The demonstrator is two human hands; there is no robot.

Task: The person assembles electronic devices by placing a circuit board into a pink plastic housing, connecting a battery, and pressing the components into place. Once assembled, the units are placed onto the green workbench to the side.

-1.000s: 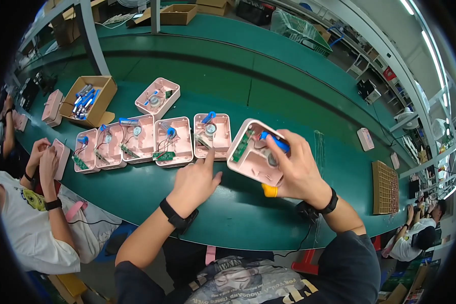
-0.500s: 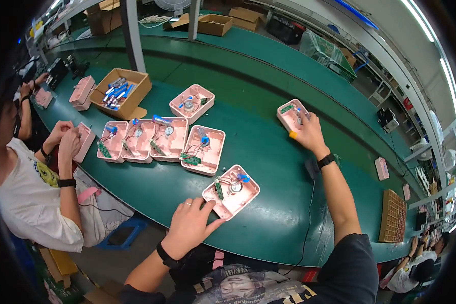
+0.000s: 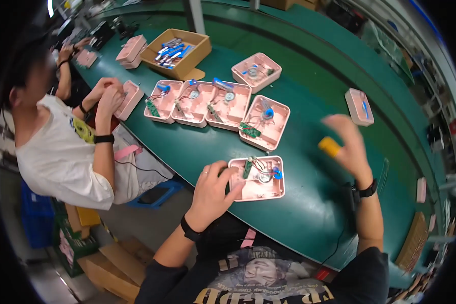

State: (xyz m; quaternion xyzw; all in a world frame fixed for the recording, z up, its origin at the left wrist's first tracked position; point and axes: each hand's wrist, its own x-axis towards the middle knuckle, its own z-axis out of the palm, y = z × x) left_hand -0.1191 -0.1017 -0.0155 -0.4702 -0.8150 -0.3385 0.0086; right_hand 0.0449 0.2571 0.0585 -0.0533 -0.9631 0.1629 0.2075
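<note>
The left hand [image 3: 209,195] touches the left side of an open pink case [image 3: 261,191] on the counter [image 3: 309,213]; whether its fingers pinch it cannot be told; the right hand [image 3: 352,153], blurred and empty, hovers with fingers spread, a yellow cover [image 3: 330,147] on its thumb.

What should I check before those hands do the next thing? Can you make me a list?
1. Left hand touching the near pink case: ok.
2. Near pink case open side up: ok.
3. Green circuit board inside it: ok.
4. Blue part fixed inside it: cannot tell.
5. Right hand at that case: not ok, it's apart from it.
6. Cardboard box holding blue cylinders: ok.
</note>
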